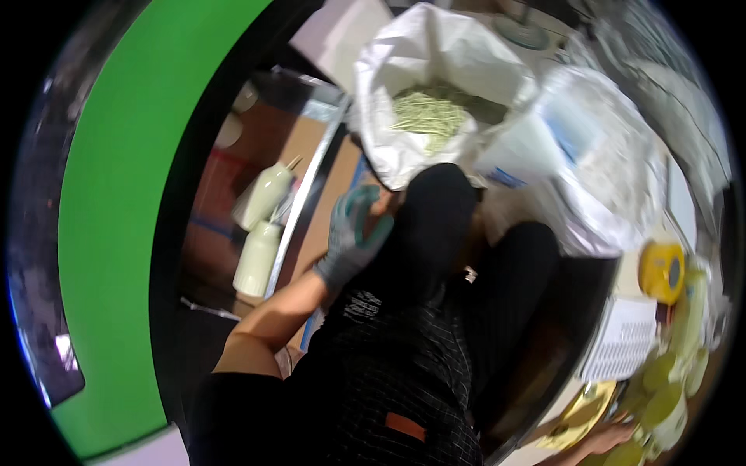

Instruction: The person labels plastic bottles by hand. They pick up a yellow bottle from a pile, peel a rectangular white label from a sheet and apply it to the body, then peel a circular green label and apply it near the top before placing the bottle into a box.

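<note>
My left hand (pixel 357 233), in a grey and green work glove, hangs beside my left knee. Its fingers are curved and apart, and I see nothing between them. Left of it, two pale cream-green bottles (pixel 259 260) lie in a glass-sided case. At the lower right edge my right hand (pixel 610 439) looks bare and reaches among pale yellow-green cups (pixel 666 412). Its fingertips are blurred against them, so I cannot make out whether it grips one. A yellow piece (pixel 579 415) lies close to that hand.
Past my knees stands a white sack (pixel 388 140) with pale green sticks (pixel 427 116) inside. A second white bag (pixel 614 186) and a whitish container (pixel 524 151) adjoin it. At right are a yellow round object (pixel 660 272) and a printed sheet (pixel 622 338). A green curved panel (pixel 109 194) borders the left.
</note>
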Demonstrator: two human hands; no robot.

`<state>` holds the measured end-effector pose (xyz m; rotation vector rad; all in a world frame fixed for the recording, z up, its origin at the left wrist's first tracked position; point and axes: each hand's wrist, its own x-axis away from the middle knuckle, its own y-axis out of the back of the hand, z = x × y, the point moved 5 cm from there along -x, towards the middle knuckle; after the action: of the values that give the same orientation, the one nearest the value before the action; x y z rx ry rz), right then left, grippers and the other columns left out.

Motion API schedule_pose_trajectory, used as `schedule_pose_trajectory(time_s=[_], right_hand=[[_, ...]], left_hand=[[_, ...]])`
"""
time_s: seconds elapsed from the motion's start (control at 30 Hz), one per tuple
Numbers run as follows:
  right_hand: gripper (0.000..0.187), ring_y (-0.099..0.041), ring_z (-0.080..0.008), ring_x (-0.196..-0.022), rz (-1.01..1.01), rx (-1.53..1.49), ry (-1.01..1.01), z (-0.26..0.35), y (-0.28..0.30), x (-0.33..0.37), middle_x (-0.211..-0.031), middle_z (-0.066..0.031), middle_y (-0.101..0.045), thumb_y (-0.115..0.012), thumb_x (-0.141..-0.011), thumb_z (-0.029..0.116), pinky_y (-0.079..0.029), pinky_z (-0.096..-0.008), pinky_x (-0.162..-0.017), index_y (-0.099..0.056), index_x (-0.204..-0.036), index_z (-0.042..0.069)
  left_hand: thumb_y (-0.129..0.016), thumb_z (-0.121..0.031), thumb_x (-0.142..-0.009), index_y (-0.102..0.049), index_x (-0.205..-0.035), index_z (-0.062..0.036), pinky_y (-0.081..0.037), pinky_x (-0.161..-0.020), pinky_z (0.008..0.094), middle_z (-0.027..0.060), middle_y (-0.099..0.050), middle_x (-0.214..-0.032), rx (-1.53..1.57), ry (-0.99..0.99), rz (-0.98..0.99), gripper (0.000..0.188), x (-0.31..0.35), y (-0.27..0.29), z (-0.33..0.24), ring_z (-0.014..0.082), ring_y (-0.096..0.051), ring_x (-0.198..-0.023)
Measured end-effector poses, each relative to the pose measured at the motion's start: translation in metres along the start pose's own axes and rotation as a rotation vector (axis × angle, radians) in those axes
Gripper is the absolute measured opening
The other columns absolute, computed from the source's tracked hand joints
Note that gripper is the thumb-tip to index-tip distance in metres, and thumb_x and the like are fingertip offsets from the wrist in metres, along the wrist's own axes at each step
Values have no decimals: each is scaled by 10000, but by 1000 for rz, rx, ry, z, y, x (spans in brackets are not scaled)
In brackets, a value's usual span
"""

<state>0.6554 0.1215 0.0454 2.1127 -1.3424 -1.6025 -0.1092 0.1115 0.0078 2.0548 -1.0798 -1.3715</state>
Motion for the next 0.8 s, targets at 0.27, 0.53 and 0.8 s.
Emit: schedule_pose_trajectory(time_s=[0.27,0.53,0.8], right_hand=[[667,-603,-417,-947,39,92,157,103,56,-32,-1164,-215,-616,-546,-1007,673,-496,-578,-815,-619,-1229,48],[561,-621,-409,-1032,85,-626,464,296,172,-111,-1137,-235,-637,-752,-953,436,-511,-534,-883,-601,-1216,-36],[365,-630,-356,-1120,215,-1417,441,421,238,-75,-1206,-176,-663,-766,-878,50,-489,-452,-1016,-646,-1217,-9]], left_hand=[[-596,-291,-986,-607,-1318,-94,-391,-1119,556,148,-604,-1411,-795,559,578,386,107,2,303,357,-558,-1313],[-564,-279,-1011,-801,-1183,-199,-262,-1202,650,59,-655,-1372,-1135,469,1148,304,74,20,389,277,-522,-1343],[-814,-304,-792,-701,-1048,-186,-421,-899,487,42,-642,-1091,-742,71,-16,305,-28,163,142,322,-552,-1128]])
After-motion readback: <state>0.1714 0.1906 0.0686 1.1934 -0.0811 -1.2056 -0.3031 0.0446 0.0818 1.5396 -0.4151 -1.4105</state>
